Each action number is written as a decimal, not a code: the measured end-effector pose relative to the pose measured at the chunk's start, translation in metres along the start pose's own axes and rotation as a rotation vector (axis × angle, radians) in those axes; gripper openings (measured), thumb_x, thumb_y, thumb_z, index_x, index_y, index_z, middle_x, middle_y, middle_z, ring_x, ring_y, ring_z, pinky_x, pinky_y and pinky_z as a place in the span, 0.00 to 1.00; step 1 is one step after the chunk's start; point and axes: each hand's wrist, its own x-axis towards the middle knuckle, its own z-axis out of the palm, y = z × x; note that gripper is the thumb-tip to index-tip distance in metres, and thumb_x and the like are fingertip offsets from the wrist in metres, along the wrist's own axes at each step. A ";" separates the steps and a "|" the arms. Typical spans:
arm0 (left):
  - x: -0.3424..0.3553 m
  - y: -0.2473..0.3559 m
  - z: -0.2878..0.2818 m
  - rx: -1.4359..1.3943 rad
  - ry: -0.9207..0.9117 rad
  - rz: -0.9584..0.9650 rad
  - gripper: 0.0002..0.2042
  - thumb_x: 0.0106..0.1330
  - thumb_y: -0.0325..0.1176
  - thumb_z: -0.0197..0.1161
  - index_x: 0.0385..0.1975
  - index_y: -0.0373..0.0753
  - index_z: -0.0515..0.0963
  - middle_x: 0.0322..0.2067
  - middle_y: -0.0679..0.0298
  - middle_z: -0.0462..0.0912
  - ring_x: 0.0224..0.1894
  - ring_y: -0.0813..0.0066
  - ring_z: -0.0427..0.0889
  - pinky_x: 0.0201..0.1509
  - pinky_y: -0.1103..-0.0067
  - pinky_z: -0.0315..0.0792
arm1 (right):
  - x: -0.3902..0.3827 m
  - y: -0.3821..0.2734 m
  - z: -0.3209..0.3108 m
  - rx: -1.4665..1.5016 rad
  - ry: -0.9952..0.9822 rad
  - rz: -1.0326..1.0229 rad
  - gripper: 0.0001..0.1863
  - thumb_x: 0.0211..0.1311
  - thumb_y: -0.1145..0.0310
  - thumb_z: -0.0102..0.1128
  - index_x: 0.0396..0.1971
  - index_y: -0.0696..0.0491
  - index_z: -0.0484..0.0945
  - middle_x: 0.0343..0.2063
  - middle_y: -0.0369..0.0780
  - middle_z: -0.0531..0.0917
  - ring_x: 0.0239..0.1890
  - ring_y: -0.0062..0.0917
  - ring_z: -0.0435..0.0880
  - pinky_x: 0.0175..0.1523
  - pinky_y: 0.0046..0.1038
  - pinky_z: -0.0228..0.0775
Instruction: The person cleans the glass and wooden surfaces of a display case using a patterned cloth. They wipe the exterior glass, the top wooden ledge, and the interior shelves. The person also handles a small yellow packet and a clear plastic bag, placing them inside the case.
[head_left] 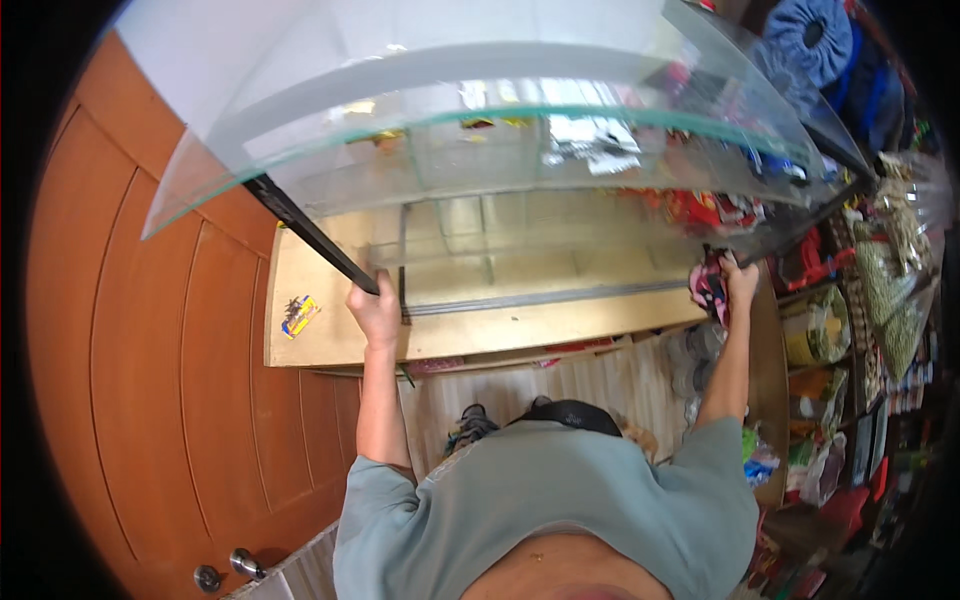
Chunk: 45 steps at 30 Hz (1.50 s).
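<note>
A glass display case (480,128) with shelves and black edge strips stands over a light wooden counter (560,328). At its near left, my left hand (376,312) is closed round the lower end of a black frame bar (312,238). My right hand (738,282) is closed at the case's near right lower corner. A pink and black patterned cloth (710,288) is bunched in that hand, against the dark frame. How far the right fingers also wrap the frame is hidden.
A yellow and blue packet (299,317) lies on the counter's left end. An orange wooden door (150,330) with a metal knob (245,562) stands close on the left. Crowded shelves with bagged goods (818,325) line the right. Silvery packets (595,143) show through the glass.
</note>
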 end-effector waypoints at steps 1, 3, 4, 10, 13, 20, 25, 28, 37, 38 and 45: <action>0.003 0.008 0.001 -0.045 0.013 0.023 0.16 0.57 0.17 0.55 0.47 0.27 0.72 0.35 0.61 0.81 0.37 0.80 0.77 0.41 0.83 0.70 | 0.004 0.000 -0.002 0.012 -0.006 -0.039 0.03 0.43 0.76 0.62 0.19 0.58 0.76 0.16 0.33 0.74 0.16 0.16 0.69 0.20 0.22 0.59; 0.001 0.017 0.001 -0.078 0.043 0.060 0.16 0.57 0.17 0.54 0.47 0.27 0.72 0.35 0.60 0.81 0.37 0.79 0.78 0.41 0.82 0.71 | 0.003 0.000 -0.002 0.026 -0.063 -0.070 0.03 0.44 0.77 0.61 0.19 0.58 0.76 0.15 0.32 0.73 0.15 0.16 0.67 0.20 0.22 0.56; 0.001 0.017 0.001 -0.071 0.063 0.078 0.16 0.56 0.16 0.54 0.47 0.27 0.72 0.35 0.60 0.81 0.37 0.79 0.78 0.41 0.82 0.71 | 0.003 -0.001 0.001 0.026 -0.067 -0.046 0.03 0.45 0.77 0.61 0.19 0.58 0.76 0.13 0.32 0.73 0.13 0.16 0.66 0.20 0.22 0.55; 0.007 0.022 -0.010 -0.052 0.037 0.076 0.15 0.56 0.17 0.55 0.45 0.27 0.73 0.33 0.59 0.82 0.34 0.79 0.78 0.37 0.83 0.71 | -0.003 -0.009 0.001 0.021 -0.065 0.011 0.03 0.46 0.77 0.61 0.19 0.58 0.76 0.12 0.31 0.71 0.12 0.15 0.65 0.19 0.21 0.54; 0.013 0.029 -0.019 -0.005 0.050 0.093 0.14 0.55 0.17 0.55 0.43 0.27 0.74 0.27 0.61 0.80 0.28 0.81 0.76 0.32 0.83 0.69 | -0.014 -0.027 0.007 0.058 -0.092 -0.001 0.02 0.46 0.77 0.60 0.19 0.57 0.76 0.12 0.31 0.71 0.12 0.14 0.65 0.19 0.20 0.53; 0.029 0.043 -0.039 0.048 0.100 0.166 0.15 0.54 0.18 0.57 0.43 0.29 0.75 0.24 0.64 0.79 0.26 0.84 0.73 0.31 0.84 0.68 | -0.016 -0.020 0.006 0.073 -0.133 0.045 0.03 0.46 0.76 0.61 0.18 0.57 0.76 0.12 0.30 0.72 0.13 0.14 0.66 0.19 0.20 0.55; 0.035 0.043 -0.059 0.029 0.053 0.068 0.15 0.56 0.18 0.57 0.46 0.27 0.73 0.34 0.65 0.81 0.36 0.82 0.76 0.41 0.85 0.69 | -0.027 -0.032 0.010 0.170 -0.164 -0.025 0.09 0.45 0.78 0.62 0.31 0.60 0.80 0.18 0.31 0.76 0.15 0.14 0.68 0.21 0.19 0.58; 0.036 0.024 -0.063 -0.077 0.054 -0.008 0.15 0.58 0.17 0.56 0.47 0.25 0.72 0.38 0.62 0.80 0.39 0.81 0.75 0.44 0.85 0.68 | -0.030 -0.030 0.018 0.264 -0.084 -0.087 0.10 0.45 0.77 0.62 0.31 0.60 0.80 0.16 0.31 0.75 0.15 0.14 0.68 0.21 0.19 0.59; 0.040 0.050 -0.059 0.107 0.056 0.137 0.16 0.56 0.20 0.58 0.46 0.27 0.73 0.29 0.62 0.77 0.31 0.77 0.73 0.38 0.82 0.69 | -0.030 -0.039 0.005 -0.046 -0.184 -0.001 0.16 0.42 0.68 0.66 0.33 0.58 0.80 0.19 0.38 0.80 0.20 0.22 0.78 0.27 0.24 0.67; 0.041 0.048 -0.063 0.112 0.037 0.125 0.18 0.56 0.21 0.59 0.47 0.27 0.72 0.31 0.60 0.78 0.33 0.76 0.74 0.40 0.82 0.69 | -0.029 -0.039 0.002 -0.067 -0.222 0.041 0.17 0.41 0.67 0.67 0.34 0.58 0.80 0.21 0.39 0.81 0.22 0.23 0.78 0.28 0.25 0.67; 0.016 0.092 -0.066 0.123 0.215 0.423 0.34 0.53 0.23 0.65 0.60 0.33 0.57 0.60 0.50 0.60 0.60 0.61 0.64 0.60 0.70 0.61 | -0.092 -0.083 -0.008 -0.233 0.138 -0.021 0.23 0.40 0.66 0.70 0.39 0.59 0.76 0.22 0.40 0.78 0.24 0.26 0.78 0.31 0.27 0.68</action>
